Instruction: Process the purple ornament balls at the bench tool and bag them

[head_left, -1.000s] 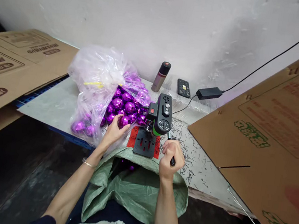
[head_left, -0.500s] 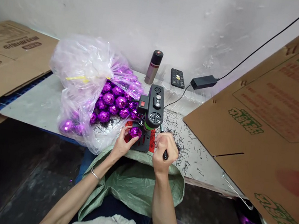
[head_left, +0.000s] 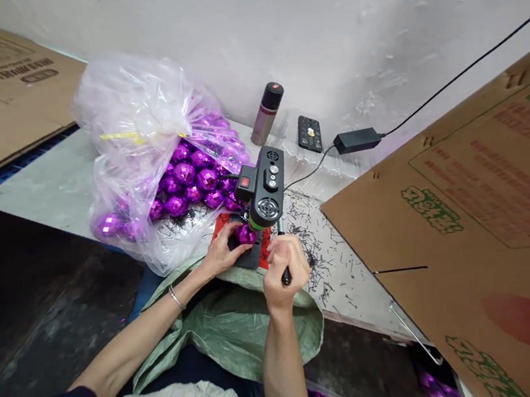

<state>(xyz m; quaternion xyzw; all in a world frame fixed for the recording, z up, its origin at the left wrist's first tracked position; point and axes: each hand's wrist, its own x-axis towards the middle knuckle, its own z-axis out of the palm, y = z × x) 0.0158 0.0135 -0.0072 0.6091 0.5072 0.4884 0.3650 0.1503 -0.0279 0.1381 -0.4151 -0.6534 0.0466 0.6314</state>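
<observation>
One purple faceted ball sits just below centre frame, under the head of a black press, pinched by thumb and fingers of the left hand, its forearm slanting up from lower left. Positioning appears to be the step in hand; next likely calls for a steady hold and a pull on the lever, wrapped in the fisted right hand.

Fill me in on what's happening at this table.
A person's left hand holds a purple ball under the head of a small black machine, while the right hand grips its handle. More purple balls lie in and around a plastic bag. An open green sack sits below.
</observation>
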